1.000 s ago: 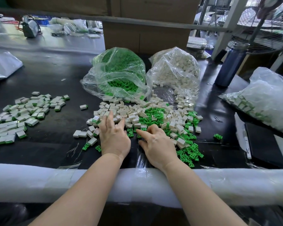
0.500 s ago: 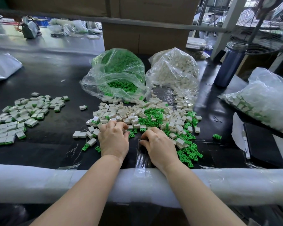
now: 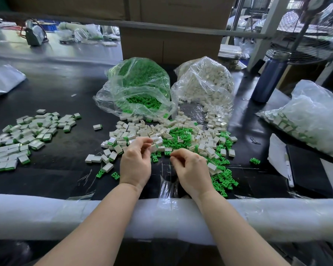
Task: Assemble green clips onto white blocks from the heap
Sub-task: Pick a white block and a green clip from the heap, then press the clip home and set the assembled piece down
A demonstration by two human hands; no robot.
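The left hand (image 3: 136, 162) pinches a white block (image 3: 154, 148) at the near edge of the heap (image 3: 173, 137) on the desk (image 3: 52, 96); the right hand (image 3: 190, 167) is curled, contents hidden (perhaps a green clip). Best to square clip against slot before pressing.

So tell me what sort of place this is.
Most likely a small factory or workshop assembly bench. Bulk clear bags of green clips and white blocks spill onto a black worktable, a pile of finished pieces lies to the left, and cardboard cartons and an industrial fan stand behind.
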